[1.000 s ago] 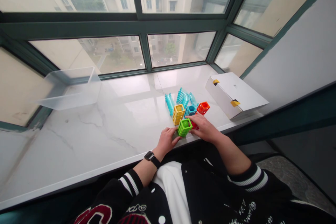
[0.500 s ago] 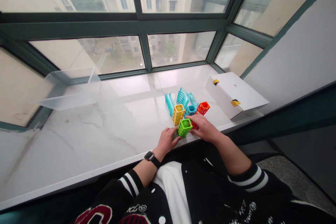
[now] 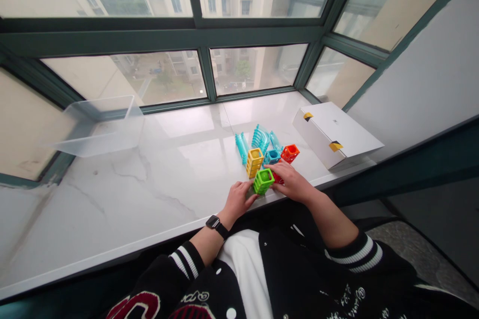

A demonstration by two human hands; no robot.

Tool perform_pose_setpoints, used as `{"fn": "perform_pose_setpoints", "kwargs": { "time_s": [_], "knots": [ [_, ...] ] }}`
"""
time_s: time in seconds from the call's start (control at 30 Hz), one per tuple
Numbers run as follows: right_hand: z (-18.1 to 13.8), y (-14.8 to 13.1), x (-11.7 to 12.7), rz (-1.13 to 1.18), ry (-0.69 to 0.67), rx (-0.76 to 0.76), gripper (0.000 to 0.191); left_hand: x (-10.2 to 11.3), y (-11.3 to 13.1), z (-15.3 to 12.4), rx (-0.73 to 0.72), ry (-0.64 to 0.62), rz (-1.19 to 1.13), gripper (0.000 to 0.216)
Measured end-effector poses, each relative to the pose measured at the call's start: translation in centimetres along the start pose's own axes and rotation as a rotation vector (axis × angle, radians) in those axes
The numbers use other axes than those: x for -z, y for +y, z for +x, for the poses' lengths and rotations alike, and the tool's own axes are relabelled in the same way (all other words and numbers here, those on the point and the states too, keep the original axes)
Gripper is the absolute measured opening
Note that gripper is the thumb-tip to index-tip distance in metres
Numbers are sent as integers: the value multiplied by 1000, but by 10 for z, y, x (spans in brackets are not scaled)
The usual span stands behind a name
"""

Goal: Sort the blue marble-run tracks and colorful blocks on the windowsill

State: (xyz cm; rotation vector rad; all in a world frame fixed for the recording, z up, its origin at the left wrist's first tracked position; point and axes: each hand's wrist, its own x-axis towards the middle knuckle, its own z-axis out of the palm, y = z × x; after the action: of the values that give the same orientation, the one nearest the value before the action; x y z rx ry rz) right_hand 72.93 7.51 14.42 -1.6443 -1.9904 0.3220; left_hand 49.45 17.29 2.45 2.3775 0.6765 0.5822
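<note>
A short tower of green openwork toy building blocks [image 3: 263, 182] stands near the sill's front edge, with a green ball-like shape inside its top. My left hand [image 3: 238, 200] is at its left side, thumb and fingertips closed against the lower part. From the right, my right hand [image 3: 291, 182] curls around the tower, forefinger behind its top and thumb at its side. Red blocks [image 3: 277, 178] show partly under the right hand; I cannot tell if it touches them. Just behind stand a yellow block tower [image 3: 255, 162], a blue block [image 3: 272, 158] and an orange-red block [image 3: 290, 153].
Translucent turquoise track pieces [image 3: 261, 138] lie behind the blocks. To the right is a white box [image 3: 337, 134] with yellow-and-black tabs. A clear plastic bin [image 3: 101, 132] sits at the left by the window. The white marbled sill [image 3: 149, 184] ends at a front edge before me.
</note>
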Motion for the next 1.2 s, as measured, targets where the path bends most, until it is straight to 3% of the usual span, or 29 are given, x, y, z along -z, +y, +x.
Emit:
{"fn": "perform_pose_setpoints", "kwargs": {
  "time_s": [0.73,1.2],
  "knots": [
    [-1,2,-1,5,11,-9,61,-1,-1,0,-1,4,-11,50],
    [-1,-1,0,11,12,-4,71,1,2,0,-1,10,5,50]
  ]
}}
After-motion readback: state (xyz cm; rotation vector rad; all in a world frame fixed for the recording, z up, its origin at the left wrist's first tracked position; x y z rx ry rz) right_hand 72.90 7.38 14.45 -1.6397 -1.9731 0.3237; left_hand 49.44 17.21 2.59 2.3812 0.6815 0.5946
